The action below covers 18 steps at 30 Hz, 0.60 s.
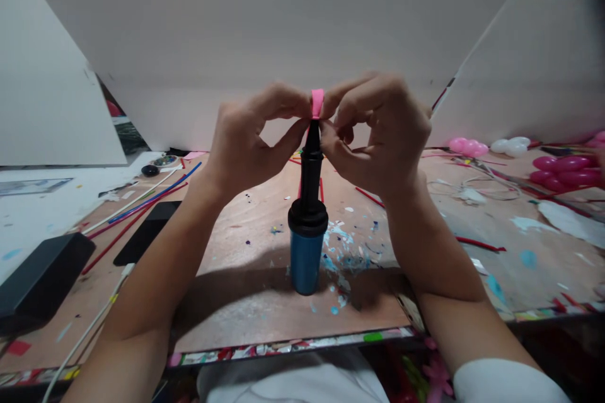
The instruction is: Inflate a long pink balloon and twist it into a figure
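Observation:
A balloon hand pump (pixel 307 258) with a blue barrel and black top stands upright on the table, its narrow nozzle pointing up. A pink balloon (pixel 317 102), uninflated, sits at the nozzle's tip. From the left, my left hand (pixel 255 138) pinches the balloon between thumb and forefinger. On the other side, my right hand (pixel 375 129) pinches the same balloon at the nozzle, with its other fingers curled. How far the balloon's neck is pulled over the tip is partly hidden by my fingers.
A paint-spattered wooden table (pixel 255 315) spreads below. Long blue balloon (pixel 158 192) and red ones lie left, near a black phone-like slab (pixel 146 233) and a dark block (pixel 45 277). Inflated magenta balloons (pixel 567 171) sit at right. White boards (pixel 283 31) stand behind.

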Motion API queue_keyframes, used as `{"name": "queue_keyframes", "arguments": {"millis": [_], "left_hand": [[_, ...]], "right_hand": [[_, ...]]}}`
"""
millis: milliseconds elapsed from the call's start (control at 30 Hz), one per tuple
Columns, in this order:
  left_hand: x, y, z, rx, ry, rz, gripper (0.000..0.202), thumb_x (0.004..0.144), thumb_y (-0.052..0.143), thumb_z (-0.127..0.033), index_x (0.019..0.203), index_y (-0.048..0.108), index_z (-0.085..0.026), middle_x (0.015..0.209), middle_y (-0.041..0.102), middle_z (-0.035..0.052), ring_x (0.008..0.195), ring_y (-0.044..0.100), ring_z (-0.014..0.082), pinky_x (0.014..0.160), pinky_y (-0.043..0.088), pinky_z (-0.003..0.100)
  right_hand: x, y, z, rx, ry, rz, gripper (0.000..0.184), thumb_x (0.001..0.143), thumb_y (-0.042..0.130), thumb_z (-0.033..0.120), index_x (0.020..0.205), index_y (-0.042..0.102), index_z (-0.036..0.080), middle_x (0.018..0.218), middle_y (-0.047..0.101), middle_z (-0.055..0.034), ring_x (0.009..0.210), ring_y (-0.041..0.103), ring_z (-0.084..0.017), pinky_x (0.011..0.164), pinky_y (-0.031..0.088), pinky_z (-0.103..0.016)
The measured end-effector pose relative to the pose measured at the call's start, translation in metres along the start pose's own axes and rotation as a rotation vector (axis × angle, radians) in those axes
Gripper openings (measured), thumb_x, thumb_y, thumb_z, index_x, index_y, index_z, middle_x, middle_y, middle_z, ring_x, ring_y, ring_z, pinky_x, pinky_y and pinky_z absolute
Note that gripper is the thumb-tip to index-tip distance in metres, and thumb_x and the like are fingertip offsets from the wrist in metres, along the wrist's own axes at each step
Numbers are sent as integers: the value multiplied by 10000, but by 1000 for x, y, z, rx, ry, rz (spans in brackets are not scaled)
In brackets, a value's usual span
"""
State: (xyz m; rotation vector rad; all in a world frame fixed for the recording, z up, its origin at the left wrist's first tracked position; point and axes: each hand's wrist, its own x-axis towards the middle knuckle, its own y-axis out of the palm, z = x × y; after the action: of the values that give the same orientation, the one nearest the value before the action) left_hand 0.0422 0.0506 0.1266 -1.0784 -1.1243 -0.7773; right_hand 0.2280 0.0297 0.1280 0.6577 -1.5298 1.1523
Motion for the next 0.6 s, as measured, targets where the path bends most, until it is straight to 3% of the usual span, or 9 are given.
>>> {"name": "queue_keyframes", "arguments": {"millis": [233, 400, 467, 600], "left_hand": [[2, -5, -8, 60, 25, -31, 104, 895, 663, -170, 973, 675, -238, 919, 753, -20, 826, 727, 133, 774, 635, 289], [3, -5, -7, 63, 43, -38, 125, 847, 671, -156, 941, 654, -236, 898, 752, 5, 799, 724, 153, 761, 621, 305], [2, -6, -6, 48, 29, -31, 133, 836, 680, -167, 946, 647, -235, 905, 750, 4, 803, 723, 155, 786, 616, 311], [0, -7, -6, 49, -79, 11, 86, 880, 661, -252, 964, 645, -242, 959, 752, 6, 910, 728, 180, 858, 602, 336]], "right_hand": [[2, -2, 5, 135, 38, 9, 213, 850, 603, 107, 874, 475, 276, 906, 592, -13, 707, 556, -161, 575, 447, -318], [2, -2, 2, 136, 194, 89, 217, 845, 684, 279, 842, 467, 266, 951, 553, -53, 809, 561, -197, 648, 500, -332], [4, -1, 1, 207, 209, 57, 262, 863, 686, 357, 828, 445, 258, 904, 537, -46, 826, 571, -191, 646, 512, -317], [10, 0, -2, 512, 205, -40, 387, 833, 735, 455, 818, 408, 249, 820, 541, 8, 598, 506, -103, 489, 463, -254]]}}
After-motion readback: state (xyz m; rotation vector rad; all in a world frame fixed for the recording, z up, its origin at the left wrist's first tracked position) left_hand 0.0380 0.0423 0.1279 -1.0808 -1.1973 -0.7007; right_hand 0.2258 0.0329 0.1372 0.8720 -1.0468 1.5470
